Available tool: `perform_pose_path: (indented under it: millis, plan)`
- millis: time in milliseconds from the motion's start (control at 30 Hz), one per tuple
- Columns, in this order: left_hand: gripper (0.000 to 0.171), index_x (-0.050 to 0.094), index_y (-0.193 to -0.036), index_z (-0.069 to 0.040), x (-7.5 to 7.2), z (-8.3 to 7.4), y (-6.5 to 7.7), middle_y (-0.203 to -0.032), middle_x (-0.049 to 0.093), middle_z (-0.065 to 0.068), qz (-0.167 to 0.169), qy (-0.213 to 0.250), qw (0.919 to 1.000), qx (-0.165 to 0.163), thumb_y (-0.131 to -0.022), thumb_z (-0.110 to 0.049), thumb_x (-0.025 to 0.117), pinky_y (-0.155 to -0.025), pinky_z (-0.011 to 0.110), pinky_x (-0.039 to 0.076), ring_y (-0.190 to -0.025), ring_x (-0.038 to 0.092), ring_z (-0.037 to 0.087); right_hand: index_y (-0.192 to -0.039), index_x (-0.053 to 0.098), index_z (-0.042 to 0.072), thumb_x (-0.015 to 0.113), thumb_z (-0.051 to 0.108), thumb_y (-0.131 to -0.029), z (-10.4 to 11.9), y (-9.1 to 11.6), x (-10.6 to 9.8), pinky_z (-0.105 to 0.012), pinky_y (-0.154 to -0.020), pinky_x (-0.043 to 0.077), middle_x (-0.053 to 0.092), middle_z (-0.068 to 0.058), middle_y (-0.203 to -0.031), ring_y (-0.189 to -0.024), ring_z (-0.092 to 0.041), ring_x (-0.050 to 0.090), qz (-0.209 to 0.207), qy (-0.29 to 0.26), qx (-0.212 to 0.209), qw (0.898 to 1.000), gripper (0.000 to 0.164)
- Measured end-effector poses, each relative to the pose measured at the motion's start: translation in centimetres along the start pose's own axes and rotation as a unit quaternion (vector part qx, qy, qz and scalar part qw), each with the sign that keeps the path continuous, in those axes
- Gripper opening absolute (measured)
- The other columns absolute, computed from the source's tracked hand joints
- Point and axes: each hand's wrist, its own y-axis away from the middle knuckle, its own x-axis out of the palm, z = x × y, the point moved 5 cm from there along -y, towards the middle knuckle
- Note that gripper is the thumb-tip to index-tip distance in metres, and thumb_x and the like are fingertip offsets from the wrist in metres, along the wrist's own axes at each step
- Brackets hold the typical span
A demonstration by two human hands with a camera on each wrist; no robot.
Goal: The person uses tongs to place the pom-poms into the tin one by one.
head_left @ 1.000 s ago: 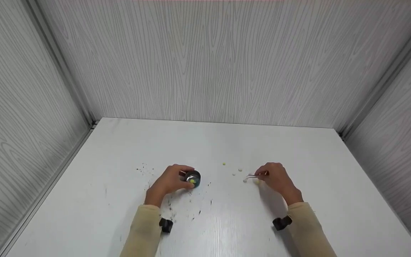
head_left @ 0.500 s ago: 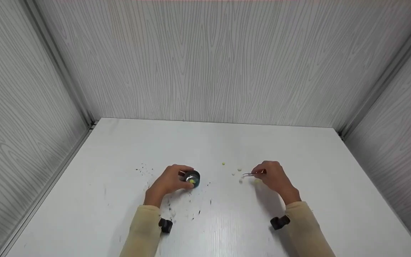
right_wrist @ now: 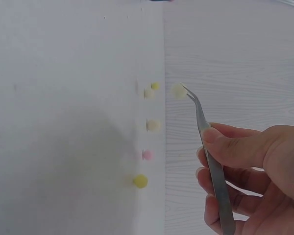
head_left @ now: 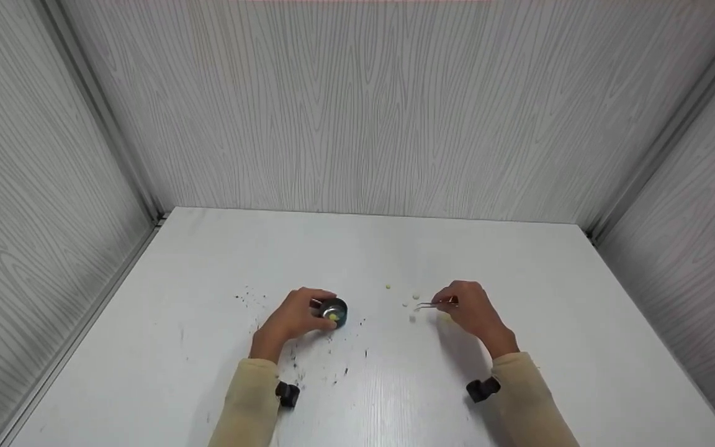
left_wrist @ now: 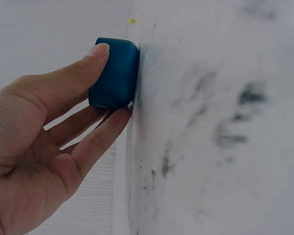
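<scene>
My left hand (head_left: 295, 315) grips a small round teal cup (head_left: 341, 318) by its sides, thumb on one side and fingers on the other. Its shiny inside holds something yellow-green (head_left: 332, 316). In the left wrist view the cup (left_wrist: 116, 73) shows a smooth teal wall, standing on the table. My right hand (head_left: 472, 313) pinches bent-tip metal tweezers (right_wrist: 213, 164) between thumb and fingers. At the tweezer tips is a pale little ball (right_wrist: 178, 90), raised above the table in the right wrist view.
Several small balls lie on the white table (head_left: 357, 248) near the tweezers, among them a yellow one (right_wrist: 140, 181), a pink one (right_wrist: 147, 154) and a pale one (right_wrist: 153, 126). Dark specks (head_left: 295, 363) mark the table around the left hand. Grey wood-grain panels (head_left: 357, 112) enclose the sides and back.
My right hand has shifted slightly left, bringing the tweezers and the pale ball at their tips toward the cup. My left hand keeps its grip on the cup, nearly still.
</scene>
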Motion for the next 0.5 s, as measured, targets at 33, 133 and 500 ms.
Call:
perform_pose_path:
  millis: [33, 133, 500]
  plan:
    - [0.056, 0.066, -0.137, -0.014, -0.03, 0.01, 0.0, -0.136, 0.067, 0.014, 0.0, 0.0, 1.0, -0.001, -0.084, -0.01, 0.085, -0.11, 0.054, 0.051, -0.126, 0.065, 0.034, -0.091, 0.083, 0.007, 0.079, -0.003, -0.085, 0.04, -0.03, 0.01, -0.032, -0.072, 0.054, 0.074, -0.008, -0.084, -0.08, -0.018, 0.065, 0.0, -0.002, 0.0, 1.0, 0.012]
    - [0.056, 0.066, -0.137, -0.013, -0.07, 0.02, 0.0, -0.136, 0.067, 0.015, 0.001, 0.0, 1.0, 0.001, -0.084, -0.01, 0.085, -0.11, 0.054, 0.051, -0.126, 0.065, 0.035, -0.091, 0.083, 0.007, 0.079, -0.003, -0.085, 0.12, -0.05, 0.05, -0.031, -0.073, 0.053, 0.074, -0.008, -0.085, -0.08, -0.017, 0.064, -0.002, -0.005, 0.003, 1.0, 0.013]
    - [0.059, 0.065, -0.139, -0.011, 0.08, 0.04, -0.19, -0.134, 0.069, 0.014, 0.008, 0.008, 0.9999, 0.009, -0.084, -0.007, 0.084, -0.108, 0.052, 0.053, -0.125, 0.066, 0.034, -0.092, 0.083, 0.007, 0.078, -0.003, -0.086, 0.79, -0.25, 0.56, -0.03, -0.071, 0.053, 0.074, -0.007, -0.085, -0.079, -0.016, 0.063, -0.006, -0.007, -0.016, 1.0, 0.013]
